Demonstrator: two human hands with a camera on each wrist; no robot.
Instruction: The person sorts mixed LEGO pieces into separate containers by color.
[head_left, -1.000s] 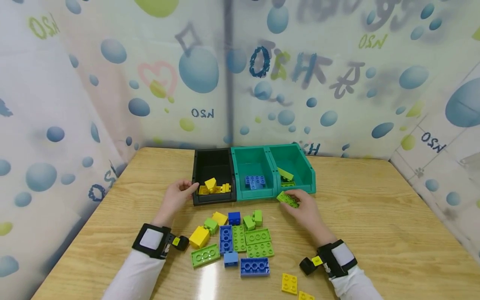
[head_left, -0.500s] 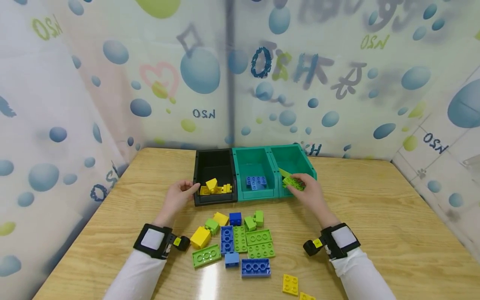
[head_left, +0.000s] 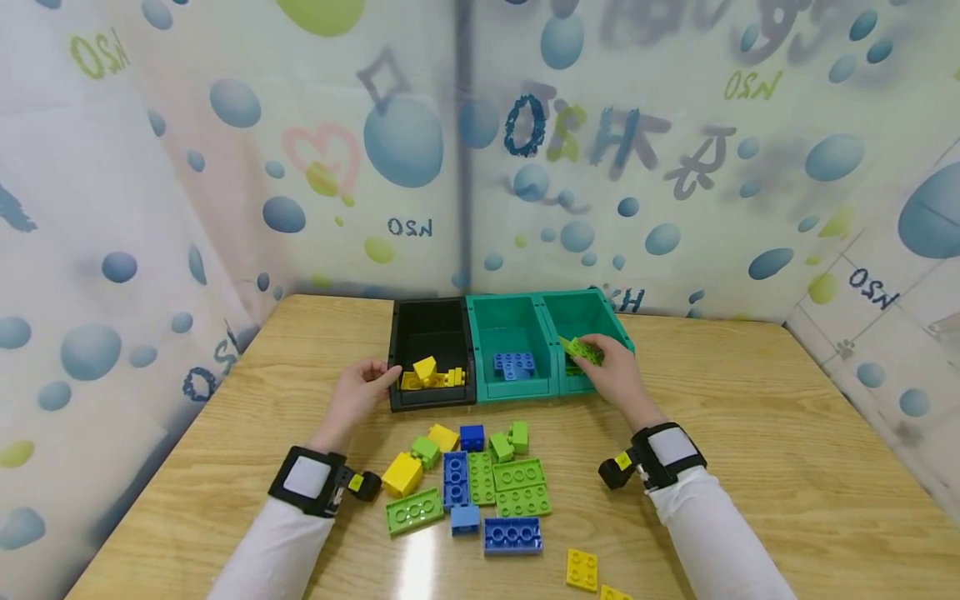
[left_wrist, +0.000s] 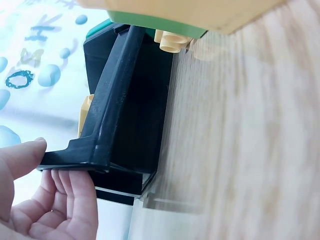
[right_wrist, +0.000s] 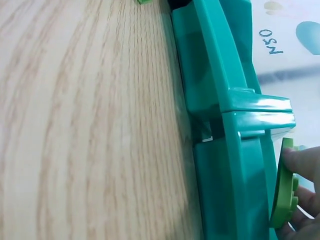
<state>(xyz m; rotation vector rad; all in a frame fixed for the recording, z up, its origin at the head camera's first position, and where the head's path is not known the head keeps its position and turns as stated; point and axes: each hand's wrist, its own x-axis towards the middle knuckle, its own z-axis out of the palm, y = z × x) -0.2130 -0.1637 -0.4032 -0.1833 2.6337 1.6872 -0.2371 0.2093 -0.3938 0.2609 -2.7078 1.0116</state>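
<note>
My left hand (head_left: pixel 362 390) pinches the left wall of the black bin (head_left: pixel 429 327), thumb on one side and fingers on the other in the left wrist view. Yellow bricks (head_left: pixel 426 372) lie inside that bin. My right hand (head_left: pixel 613 372) holds a flat lime-green brick (right_wrist: pixel 285 185) over the front of the right teal bin (head_left: pixel 581 308). Other green pieces in that bin are mostly hidden behind the held brick and the fingers. Blue bricks (head_left: pixel 513 363) lie in the middle teal bin (head_left: pixel 504 321).
On the wooden table (head_left: pixel 750 433) before the bins lie loose green plates (head_left: pixel 519 473), blue bricks (head_left: pixel 512 536), a yellow block (head_left: pixel 402 474) and other small bricks. A yellow plate (head_left: pixel 582 569) sits near the front edge. A patterned curtain (head_left: pixel 330 208) hangs behind the table.
My right hand has carried the green brick from in front of the right teal bin up over its front wall. My left hand has kept its hold on the black bin.
</note>
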